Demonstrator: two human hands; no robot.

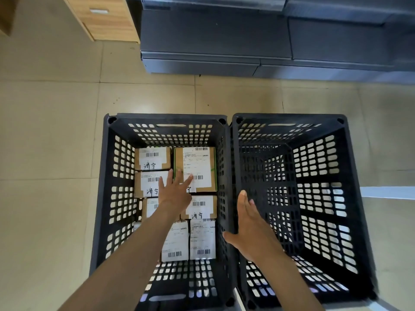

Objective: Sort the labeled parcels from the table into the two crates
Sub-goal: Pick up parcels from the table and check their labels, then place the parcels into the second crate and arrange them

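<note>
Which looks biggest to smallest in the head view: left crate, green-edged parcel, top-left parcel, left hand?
1. left crate
2. green-edged parcel
3. top-left parcel and left hand look about alike; the hand is nearer the camera, so I won't rank them.

Left hand (174, 194) reaches over parcels (195, 169) in the left crate (102, 198) — right hand (251, 227) seemingly on the crates' adjoining rims.

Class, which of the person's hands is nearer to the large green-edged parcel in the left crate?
Left. The left hand lies with fingertips on the large green-edged parcel; the right hand rests apart, on the right crate.
</note>
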